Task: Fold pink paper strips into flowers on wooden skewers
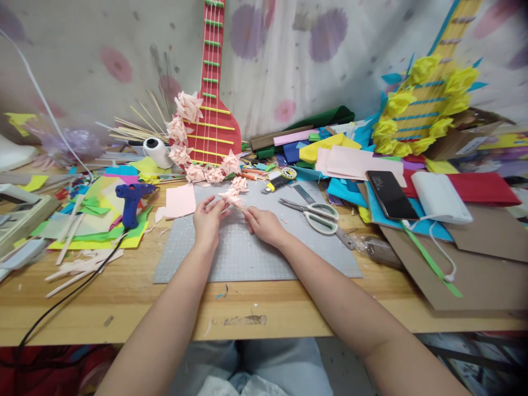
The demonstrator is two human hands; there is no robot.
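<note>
Both my hands meet over the grey cutting mat (247,253) on a small pink paper flower (231,196). My left hand (207,217) pinches its left side with thumb and fingers. My right hand (264,223) is closed on its right end, near the stem. Another pink paper flower (239,183) lies just behind, and a pink paper sheet (180,201) lies to the left of my left hand. A red cardboard guitar (213,118) edged with pink flowers leans against the back wall.
Scissors (317,214) lie right of my hands on the mat. A blue glue gun (131,202) stands at the left on coloured paper scraps. A black phone (391,195), white power bank (440,197), brown cardboard (474,264) and a yellow-flowered guitar (429,99) fill the right.
</note>
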